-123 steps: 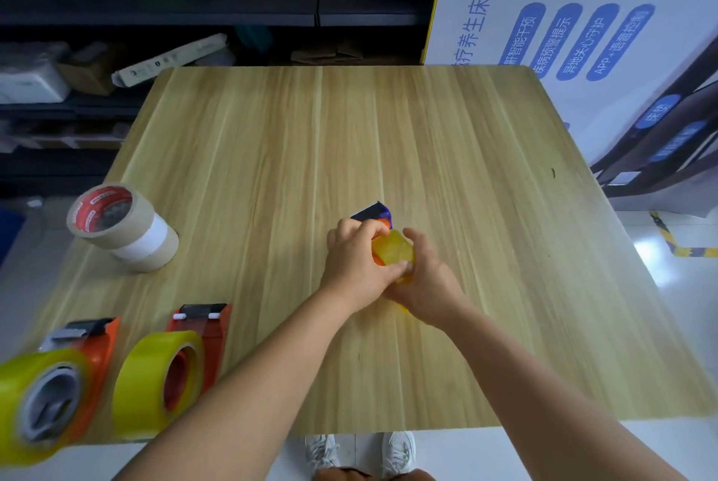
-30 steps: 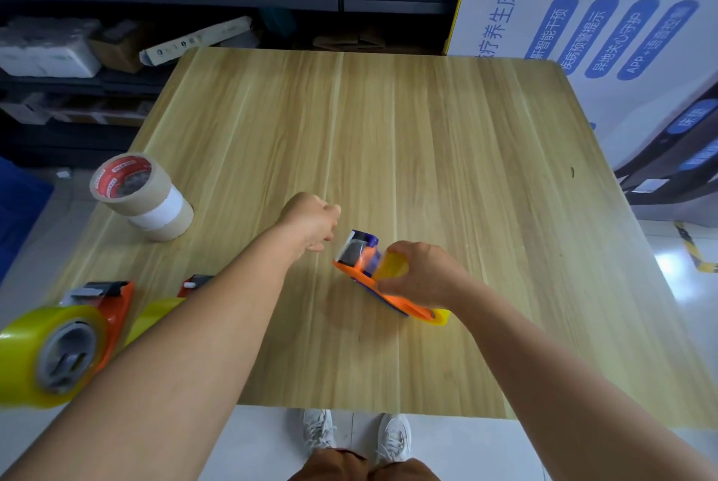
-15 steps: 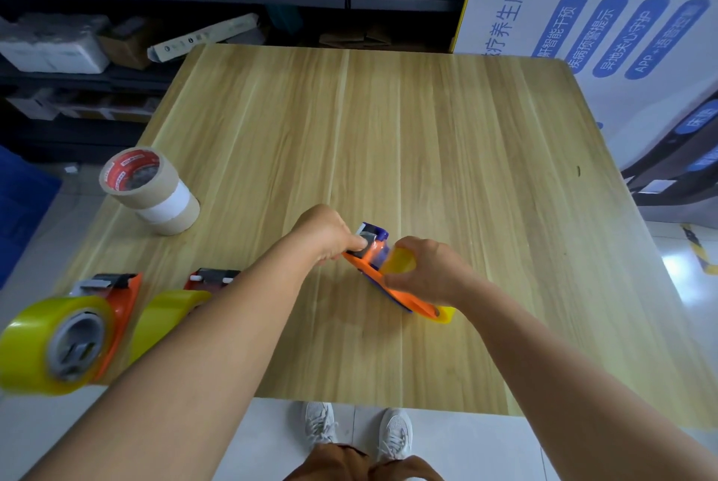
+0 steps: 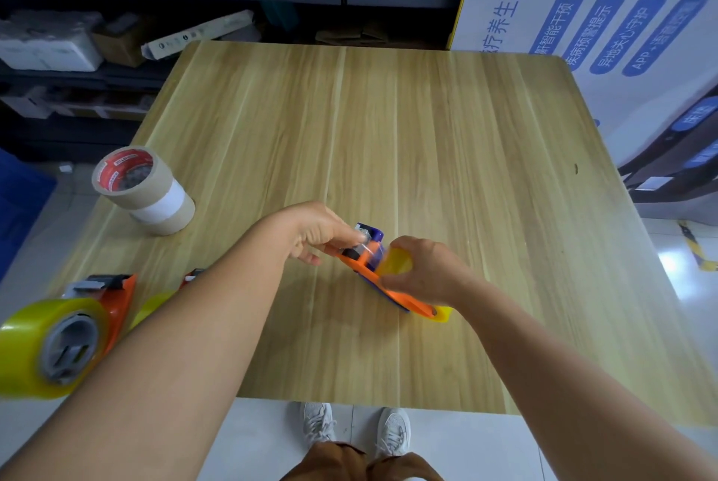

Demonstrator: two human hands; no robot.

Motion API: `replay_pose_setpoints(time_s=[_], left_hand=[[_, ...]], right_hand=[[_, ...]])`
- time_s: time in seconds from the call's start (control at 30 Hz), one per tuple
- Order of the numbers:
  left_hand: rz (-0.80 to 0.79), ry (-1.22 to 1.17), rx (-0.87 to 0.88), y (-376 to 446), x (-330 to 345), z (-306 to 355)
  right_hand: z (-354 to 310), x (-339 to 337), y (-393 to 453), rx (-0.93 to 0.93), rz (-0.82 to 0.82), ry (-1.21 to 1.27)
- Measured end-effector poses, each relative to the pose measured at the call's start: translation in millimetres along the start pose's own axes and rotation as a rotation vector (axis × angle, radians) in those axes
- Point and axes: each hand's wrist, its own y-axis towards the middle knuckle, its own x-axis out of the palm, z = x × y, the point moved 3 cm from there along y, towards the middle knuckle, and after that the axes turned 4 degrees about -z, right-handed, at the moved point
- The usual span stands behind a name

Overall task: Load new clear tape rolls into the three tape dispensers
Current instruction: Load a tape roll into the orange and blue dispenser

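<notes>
Both hands are on the orange tape dispenser [image 4: 375,271], lying near the middle of the wooden surface [image 4: 427,139], a touch toward six o'clock. The right hand [image 4: 425,273] has its grip curled over the yellowish clear tape roll [image 4: 396,262] seated on that dispenser, handle end trailing off toward four o'clock. The left hand [image 4: 316,228] comes in from nine o'clock, fingertips pinched together at the dispenser's head, right by the blue-capped roller end; just what they pinch is too blurred to call. Over at eight o'clock, near the surface's edge, a second loaded dispenser [image 4: 58,340] sits with its yellow roll facing us, and a third dispenser [image 4: 163,300] peeks out behind the left forearm. At ten o'clock, a stack of brown tape rolls [image 4: 143,191] stands upright, well apart from the action.
</notes>
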Motion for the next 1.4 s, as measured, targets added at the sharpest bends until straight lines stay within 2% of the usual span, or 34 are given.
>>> replay_pose_setpoints(time_s=[0.13, 0.27, 0.6, 0.83, 0.93, 1.07, 1.27, 1.4], left_hand=[[-0.075, -0.046, -0.011, 3.1, -3.3, -3.1], [-0.054, -0.031, 0.004, 4.6, -4.1, -2.8], [0.273, 0.041, 0.309, 23.7, 5.9, 0.6], [0.436, 0.088, 0.363, 25.3, 10.4, -5.1], [0.398, -0.047, 0.313, 27.8, 5.4, -8.7], [0.232, -0.212, 0.187, 24.1, 1.5, -8.2], [0.115, -0.202, 0.104, 14.0, 0.5, -7.0], [0.080, -0.133, 0.119, 6.8, 3.5, 0.7]], right_hand=[[0.0, -0.4, -0.1, -0.004, -0.001, 0.009], [-0.9, -1.1, -0.5, -0.005, 0.001, -0.005], [-3.2, -1.7, 0.6, -0.023, -0.003, 0.000], [-2.6, -0.4, 1.1, -0.023, -0.010, -0.035], [-0.1, -0.1, 1.2, -0.017, -0.011, -0.040], [0.2, -0.4, 1.2, -0.005, -0.018, -0.047], [0.7, -1.7, 2.3, 0.023, -0.060, -0.039], [-9.5, -4.5, 0.5, 0.073, -0.085, -0.284]])
